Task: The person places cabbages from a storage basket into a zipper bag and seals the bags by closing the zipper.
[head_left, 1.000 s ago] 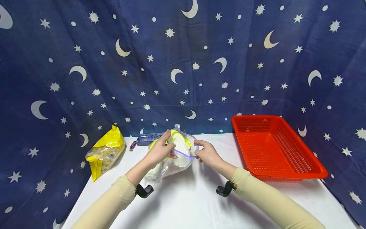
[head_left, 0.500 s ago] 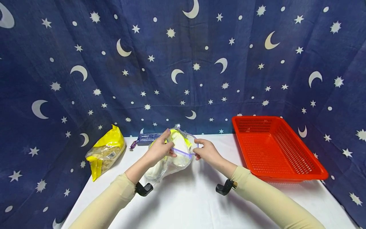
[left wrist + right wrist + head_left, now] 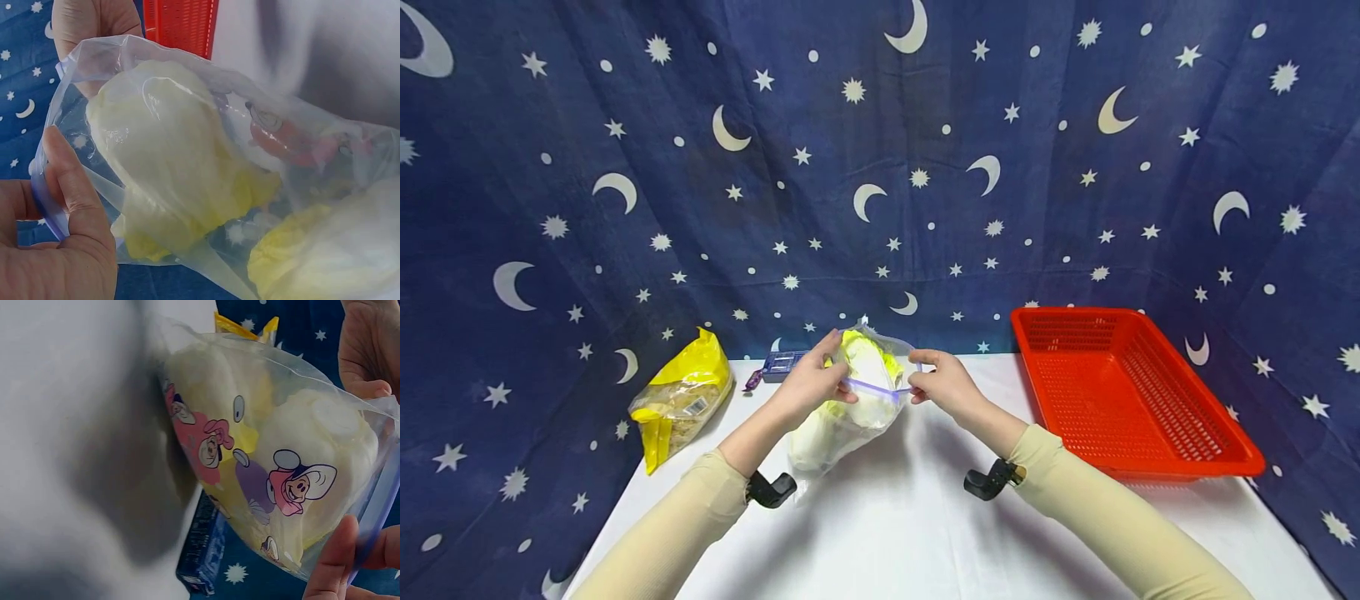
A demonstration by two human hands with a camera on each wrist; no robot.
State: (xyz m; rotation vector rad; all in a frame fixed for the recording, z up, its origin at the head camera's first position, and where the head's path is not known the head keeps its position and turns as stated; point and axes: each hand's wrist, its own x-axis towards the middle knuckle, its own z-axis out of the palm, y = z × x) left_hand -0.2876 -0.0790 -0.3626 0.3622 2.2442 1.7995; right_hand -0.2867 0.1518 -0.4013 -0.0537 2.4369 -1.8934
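Observation:
A clear zip bag (image 3: 852, 433) with a purple zip strip stands slanted between both hands at the middle of the white table. Two pale heads of napa cabbage (image 3: 169, 150) with yellow leaf tips lie inside it, and cartoon figures (image 3: 297, 484) are printed on its wall. My left hand (image 3: 808, 383) pinches the left side of the bag's mouth, thumb and fingers on opposite sides of the rim. At the right end of the mouth, my right hand (image 3: 946, 387) grips the zip edge between thumb and fingers. The mouth gapes between the two hands.
A yellow-and-clear food packet (image 3: 688, 396) stands at the table's left. Behind the bag lie a dark blue box (image 3: 782, 364) and a small purple wrapped piece (image 3: 752, 381). A red perforated basket (image 3: 1120, 392) sits at the right. A star-patterned curtain (image 3: 880, 233) hangs behind.
Both hands have risen slightly with the bag, and the left hand has shifted a little to the left. Both keep hold of the bag's mouth.

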